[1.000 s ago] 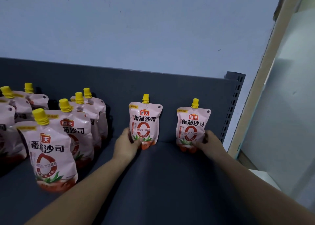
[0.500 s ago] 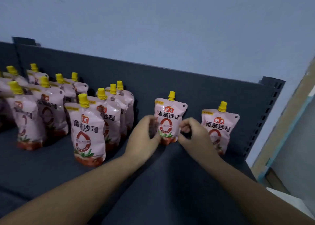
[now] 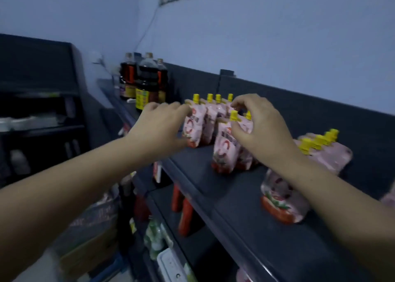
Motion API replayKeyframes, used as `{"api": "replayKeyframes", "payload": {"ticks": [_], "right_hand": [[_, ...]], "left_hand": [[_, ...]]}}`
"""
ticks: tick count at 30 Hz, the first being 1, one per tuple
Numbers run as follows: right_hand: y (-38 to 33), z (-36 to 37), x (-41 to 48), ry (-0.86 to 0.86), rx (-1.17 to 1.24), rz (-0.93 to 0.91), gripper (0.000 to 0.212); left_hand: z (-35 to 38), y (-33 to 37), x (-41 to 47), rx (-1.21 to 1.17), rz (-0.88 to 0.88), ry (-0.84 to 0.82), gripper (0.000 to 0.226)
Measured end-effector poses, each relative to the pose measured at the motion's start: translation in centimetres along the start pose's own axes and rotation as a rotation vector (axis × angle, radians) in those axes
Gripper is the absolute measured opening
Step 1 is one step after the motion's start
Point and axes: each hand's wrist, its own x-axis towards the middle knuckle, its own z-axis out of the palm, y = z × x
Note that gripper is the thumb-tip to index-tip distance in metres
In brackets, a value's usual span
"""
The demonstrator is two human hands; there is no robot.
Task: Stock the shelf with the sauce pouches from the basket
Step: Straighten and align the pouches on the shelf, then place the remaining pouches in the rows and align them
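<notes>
Pink sauce pouches with yellow caps stand in rows on the dark shelf [image 3: 245, 198]. My left hand [image 3: 158, 127] reaches the leftmost pouch [image 3: 193, 130], its straight fingers at the top edge and the thumb low beside it. The thumb and curled fingers of my right hand [image 3: 258, 130] pinch around the yellow cap of the front pouch [image 3: 223, 153] of the second row. Under my right forearm stands one more pouch [image 3: 277, 200], and behind it a leaning row of pouches [image 3: 329, 153]. The picture is blurred. No basket is in view.
Dark sauce bottles [image 3: 145, 82] stand at the shelf's far left end. Red bottles [image 3: 186, 215] and other goods fill the lower shelf. A cardboard box [image 3: 92, 239] sits on the floor at the left. A black cabinet [image 3: 42, 89] is further left.
The view has swung left. Both hands have left the two pouches at the shelf's right end and moved to the rows further left.
</notes>
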Motion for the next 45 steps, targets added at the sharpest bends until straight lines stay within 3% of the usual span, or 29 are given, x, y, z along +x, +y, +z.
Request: {"api": "replayKeyframes", "payload": {"ticks": [3,10,14,21,27,37,45], "right_hand": [[-3.8,6.2,4.0,-0.170,0.043,-0.084,0.039],[-12.7,19.6,10.5,-0.480,0.126,-0.192,0.039],[-16.8,27.9,11.9,-0.633,0.133,-0.213,0.035],[-21.3,40.1,12.1,-0.864,0.124,-0.289,0.055],[-21.9,49.9,14.7,-0.979,0.070,-0.321,0.060],[-18.2,67.0,20.9,-1.155,0.128,-0.302,0.057],[-15.1,77.0,19.9,-1.368,0.192,-0.232,0.044]], "left_hand": [[0.8,-7.7,-3.5,0.180,-0.100,-0.157,0.055],[0.5,-23.0,-11.0,0.285,-0.333,-0.290,0.054],[1.9,-28.7,-15.9,0.295,-0.466,-0.400,0.052],[5.6,-35.8,-22.3,0.245,-0.698,-0.521,0.051],[10.6,-42.3,-23.1,0.262,-0.746,-0.655,0.047],[21.2,-54.5,-15.1,0.234,-0.763,-0.799,0.055],[29.4,-57.9,-13.3,0.076,-0.747,-0.911,0.050]]}}
